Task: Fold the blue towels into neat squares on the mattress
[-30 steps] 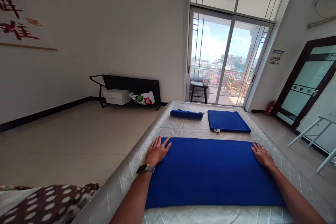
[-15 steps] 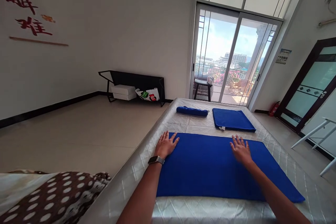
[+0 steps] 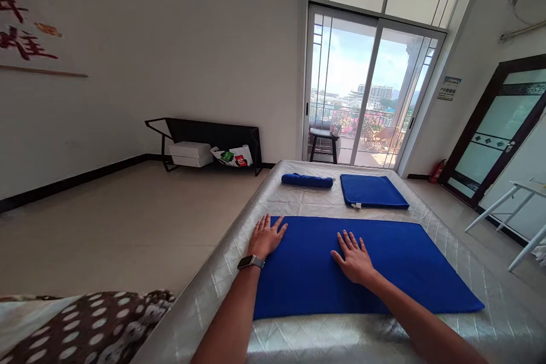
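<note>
A flat blue cloth [image 3: 307, 278] lies spread on a silvery quilted surface [image 3: 324, 344]. My left hand [image 3: 265, 237] rests at its far left corner, fingers spread, with a watch on the wrist. Near the middle of the cloth, my right hand [image 3: 354, 259] lies palm down with its fingers apart. Neither hand grips anything. Beyond the cloth are a rolled blue cloth [image 3: 307, 180] and, to its right, a folded blue piece [image 3: 374, 191] with a small white tag.
Brown polka-dot fabric [image 3: 91, 324] is at the lower left. Against the wall stands a black rack [image 3: 213, 128] holding white boxes [image 3: 190, 154] and a bag. A white stool [image 3: 516, 205] is at the right, with a sliding glass door [image 3: 341, 68] behind the quilted surface.
My right hand has moved left across the blue cloth, from near its far right part to the middle. My left hand stays at the corner. The view has turned slightly right.
</note>
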A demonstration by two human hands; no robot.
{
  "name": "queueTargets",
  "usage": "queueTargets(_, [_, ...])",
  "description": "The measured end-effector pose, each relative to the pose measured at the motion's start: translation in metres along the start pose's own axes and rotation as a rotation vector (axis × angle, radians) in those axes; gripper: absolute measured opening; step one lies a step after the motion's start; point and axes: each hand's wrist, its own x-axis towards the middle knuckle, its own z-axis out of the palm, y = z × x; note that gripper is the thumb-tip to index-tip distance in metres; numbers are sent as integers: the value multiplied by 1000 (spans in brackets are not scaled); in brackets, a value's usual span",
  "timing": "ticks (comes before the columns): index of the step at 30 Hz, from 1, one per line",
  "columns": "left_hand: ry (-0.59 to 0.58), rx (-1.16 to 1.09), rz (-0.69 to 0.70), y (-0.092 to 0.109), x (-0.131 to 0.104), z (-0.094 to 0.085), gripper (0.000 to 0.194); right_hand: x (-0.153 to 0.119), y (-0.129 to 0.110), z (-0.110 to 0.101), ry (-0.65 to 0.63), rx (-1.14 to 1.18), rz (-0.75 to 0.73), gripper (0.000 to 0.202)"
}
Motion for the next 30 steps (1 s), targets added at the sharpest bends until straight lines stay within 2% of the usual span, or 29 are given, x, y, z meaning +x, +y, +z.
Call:
queueTargets(3, [3,-9,-4,1,-1,-2,61,-21,57,-11,7,-25,202,75])
queueTargets(7, [-12,-10,-2,1,-1,-5,62,-56,158,-17,76,-39,494,76])
queueTargets(10, [-9,0,13,-1,0,-5,62,-84,229,-21,161,-70,573,73])
queueTargets(13, [3,4,18,-3,1,-2,62,-106,272,-28,292,-90,718,75])
queueTargets(15, [10,4,15,-3,2,-1,63,-111,280,-34,341,-95,792,74])
queueTargets(17, [11,6,10,-3,1,-1,62,-108,268,-41,350,-100,812,72])
queueTargets(19, [2,11,12,-2,1,-2,62,-100,235,-46,339,-117,762,70])
queueTargets(21, [-3,14,21,-2,0,-3,62,-91,183,-47,324,-133,629,68])
queueTargets(23, [-1,13,23,-2,0,-4,62,-83,118,-41,277,-106,451,67])
queueTargets(27, [1,17,12,-3,0,-3,61,-77,-5,-18,80,61,42,65])
queueTargets(29, [-3,20,10,-2,-1,-3,61,-79,-45,-7,15,140,-122,66])
queueTargets(30, [-5,21,9,-2,-1,-2,61,-81,-56,-4,-13,165,-167,67])
